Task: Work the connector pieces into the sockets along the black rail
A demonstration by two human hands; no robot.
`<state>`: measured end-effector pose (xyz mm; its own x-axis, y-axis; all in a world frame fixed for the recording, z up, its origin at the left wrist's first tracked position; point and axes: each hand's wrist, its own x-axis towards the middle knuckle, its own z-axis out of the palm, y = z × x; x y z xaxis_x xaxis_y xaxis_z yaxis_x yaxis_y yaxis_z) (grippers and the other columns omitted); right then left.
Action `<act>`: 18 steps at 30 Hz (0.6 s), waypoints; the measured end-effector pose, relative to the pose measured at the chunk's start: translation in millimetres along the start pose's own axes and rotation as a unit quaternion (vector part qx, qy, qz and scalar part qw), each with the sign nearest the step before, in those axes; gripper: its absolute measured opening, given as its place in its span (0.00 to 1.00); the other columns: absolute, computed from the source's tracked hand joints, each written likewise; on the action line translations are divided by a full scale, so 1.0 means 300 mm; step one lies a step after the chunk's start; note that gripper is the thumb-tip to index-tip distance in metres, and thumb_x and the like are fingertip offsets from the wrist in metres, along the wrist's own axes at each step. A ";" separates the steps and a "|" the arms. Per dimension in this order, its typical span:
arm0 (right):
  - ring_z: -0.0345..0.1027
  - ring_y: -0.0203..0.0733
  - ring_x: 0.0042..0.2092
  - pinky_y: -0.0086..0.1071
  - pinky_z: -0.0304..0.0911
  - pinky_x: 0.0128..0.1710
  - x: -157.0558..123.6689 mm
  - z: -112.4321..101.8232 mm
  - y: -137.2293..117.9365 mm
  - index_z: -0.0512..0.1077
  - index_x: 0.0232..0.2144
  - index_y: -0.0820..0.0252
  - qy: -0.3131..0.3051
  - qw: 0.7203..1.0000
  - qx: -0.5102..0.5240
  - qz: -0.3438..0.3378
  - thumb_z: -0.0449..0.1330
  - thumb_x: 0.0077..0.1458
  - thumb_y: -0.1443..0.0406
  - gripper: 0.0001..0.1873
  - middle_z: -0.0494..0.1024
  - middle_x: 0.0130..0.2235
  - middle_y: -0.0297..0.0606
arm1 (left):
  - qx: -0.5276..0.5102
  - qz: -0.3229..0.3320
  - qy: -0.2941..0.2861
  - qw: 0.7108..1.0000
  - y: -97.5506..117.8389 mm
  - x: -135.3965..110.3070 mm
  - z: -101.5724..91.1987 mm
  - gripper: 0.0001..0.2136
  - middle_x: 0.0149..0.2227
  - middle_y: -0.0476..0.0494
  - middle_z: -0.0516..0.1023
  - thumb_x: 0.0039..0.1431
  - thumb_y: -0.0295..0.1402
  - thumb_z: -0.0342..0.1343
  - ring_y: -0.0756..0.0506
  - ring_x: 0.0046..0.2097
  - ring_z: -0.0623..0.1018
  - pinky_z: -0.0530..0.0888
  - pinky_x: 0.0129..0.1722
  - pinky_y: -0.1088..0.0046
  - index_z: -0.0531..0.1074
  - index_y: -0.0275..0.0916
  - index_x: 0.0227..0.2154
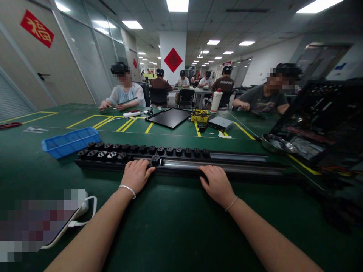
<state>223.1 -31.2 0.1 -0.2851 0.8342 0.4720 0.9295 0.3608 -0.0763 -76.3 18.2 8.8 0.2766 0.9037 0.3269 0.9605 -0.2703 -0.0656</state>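
Observation:
In front of me lies a long black rail (181, 169) with a shiny channel. Small black switch-like blocks fill its left part, and one black block (155, 160) stands apart from them. My left hand (136, 174) is closed over the rail's front edge, its thumb reaching close to that lone block; whether they touch I cannot tell. Farther right, my right hand (216, 183) grips the same front edge, fingers on top and thumb at the front side. Behind is a second black rail (241, 156), with a row of similar blocks (161, 150) on its left portion.
A blue plastic bin (70, 142) is left of the rails; a phone (42, 223) with a white cable lies nearer. On the right are a metal bowl (276, 143) and an opened black case (317, 121). A black panel (169, 117) and two seated co-workers are across the table.

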 end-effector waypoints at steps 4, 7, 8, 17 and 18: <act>0.63 0.43 0.43 0.36 0.54 0.46 -0.001 0.000 0.000 0.67 0.45 0.59 -0.006 1.000 0.004 0.005 0.52 0.54 0.66 0.15 0.73 0.42 0.40 | -0.029 0.003 0.018 0.999 -0.008 -0.007 0.007 0.16 0.36 0.41 0.74 0.60 0.44 0.42 0.41 0.41 0.72 0.64 0.45 0.61 0.68 0.38 0.36; 0.63 0.43 0.43 0.37 0.53 0.46 -0.002 0.002 0.000 0.67 0.45 0.59 -0.009 1.000 0.006 0.007 0.53 0.53 0.65 0.16 0.73 0.42 0.40 | -0.054 0.014 0.053 0.997 -0.006 -0.019 0.000 0.15 0.41 0.38 0.73 0.58 0.41 0.46 0.40 0.45 0.71 0.65 0.48 0.61 0.67 0.35 0.41; 0.63 0.43 0.43 0.37 0.53 0.46 -0.001 0.003 0.000 0.67 0.45 0.59 -0.010 1.000 0.006 0.008 0.53 0.53 0.65 0.16 0.73 0.42 0.40 | -0.061 0.020 0.067 0.996 -0.002 -0.024 -0.007 0.15 0.43 0.36 0.72 0.58 0.39 0.47 0.40 0.47 0.70 0.65 0.49 0.61 0.66 0.34 0.42; 0.63 0.43 0.43 0.37 0.53 0.46 -0.001 -0.001 -0.008 0.67 0.45 0.59 -0.005 1.000 0.008 0.012 0.52 0.54 0.65 0.15 0.74 0.42 0.40 | -0.052 0.043 0.062 0.996 0.107 -0.095 -0.072 0.18 0.51 0.36 0.67 0.56 0.39 0.49 0.38 0.52 0.68 0.66 0.51 0.56 0.66 0.43 0.50; 0.63 0.43 0.43 0.37 0.53 0.46 0.000 -0.001 -0.008 0.67 0.45 0.59 -0.003 1.000 0.008 0.011 0.52 0.54 0.64 0.15 0.74 0.42 0.41 | -0.044 0.043 0.062 0.996 0.116 -0.103 -0.068 0.20 0.52 0.36 0.66 0.55 0.40 0.50 0.36 0.53 0.67 0.65 0.52 0.54 0.65 0.45 0.51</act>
<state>220.9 -32.4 0.5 -0.2659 0.8450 0.4640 0.9319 0.3485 -0.1004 -51.8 -26.0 15.7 0.3460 0.8294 0.4386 0.9258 -0.3777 -0.0162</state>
